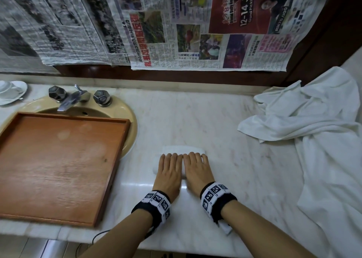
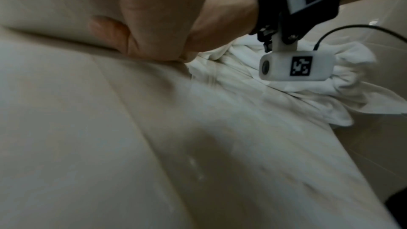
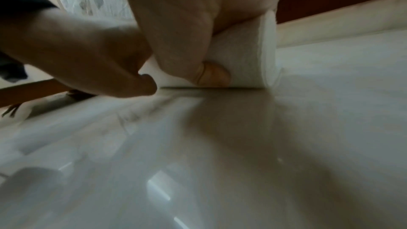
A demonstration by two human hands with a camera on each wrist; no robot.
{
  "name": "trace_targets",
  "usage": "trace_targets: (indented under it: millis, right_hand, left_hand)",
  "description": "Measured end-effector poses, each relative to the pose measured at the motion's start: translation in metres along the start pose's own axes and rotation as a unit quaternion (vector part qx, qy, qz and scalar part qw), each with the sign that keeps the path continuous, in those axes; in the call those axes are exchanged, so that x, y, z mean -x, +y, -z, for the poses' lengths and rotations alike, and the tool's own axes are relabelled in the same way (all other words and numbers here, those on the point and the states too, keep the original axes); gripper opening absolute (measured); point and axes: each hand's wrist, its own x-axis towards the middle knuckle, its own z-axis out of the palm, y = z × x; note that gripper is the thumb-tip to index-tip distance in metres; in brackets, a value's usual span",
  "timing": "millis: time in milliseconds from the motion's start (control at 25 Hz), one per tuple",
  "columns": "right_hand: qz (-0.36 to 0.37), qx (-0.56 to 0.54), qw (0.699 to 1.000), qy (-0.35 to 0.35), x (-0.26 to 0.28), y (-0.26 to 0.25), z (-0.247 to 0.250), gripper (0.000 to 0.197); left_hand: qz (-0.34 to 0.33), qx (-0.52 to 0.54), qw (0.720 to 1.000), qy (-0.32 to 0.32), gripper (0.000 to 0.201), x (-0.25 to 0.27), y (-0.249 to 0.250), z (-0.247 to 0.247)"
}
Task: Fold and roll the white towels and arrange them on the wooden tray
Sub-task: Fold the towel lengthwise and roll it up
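Observation:
A small white towel roll [image 1: 183, 150] lies across the marble counter [image 1: 195, 116], right of the wooden tray [image 1: 58, 169], which holds nothing. My left hand [image 1: 169, 168] and right hand [image 1: 196, 166] sit side by side on top of the roll, fingers draped over its far side. In the right wrist view the roll [image 3: 244, 55] sits under my right palm [image 3: 187, 23], and the thumb [image 3: 212, 74] presses its near side. My left hand [image 3: 88, 55] is beside it. A heap of loose white towels [image 1: 313, 132] lies at the right end of the counter.
The tray rests partly over a beige sink [image 1: 129, 116] with a chrome tap [image 1: 72, 99]. A white cup and saucer [image 1: 10, 92] stand at the far left. Newspaper [image 1: 176, 26] covers the wall behind. The towel heap [image 2: 242, 83] hangs over the counter's front edge.

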Motion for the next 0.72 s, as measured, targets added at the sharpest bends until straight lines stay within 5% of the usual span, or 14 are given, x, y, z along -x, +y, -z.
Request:
trace_targets:
  millis: [280, 520, 720]
  right_hand:
    - [0.002, -0.008, 0.994, -0.109, -0.036, 0.017, 0.026, 0.074]
    - [-0.023, 0.035, 0.987, -0.153, -0.063, 0.022, 0.026, 0.098]
    - [-0.045, 0.004, 0.982, -0.181, -0.080, 0.032, 0.031, 0.103]
  left_hand:
    - [0.000, -0.021, 0.999, -0.039, 0.071, -0.046, -0.009, 0.028]
    - [0.002, -0.050, 0.997, -0.065, 0.104, -0.072, -0.015, 0.027]
    - [-0.010, -0.034, 0.996, -0.084, 0.093, -0.095, -0.023, 0.032]
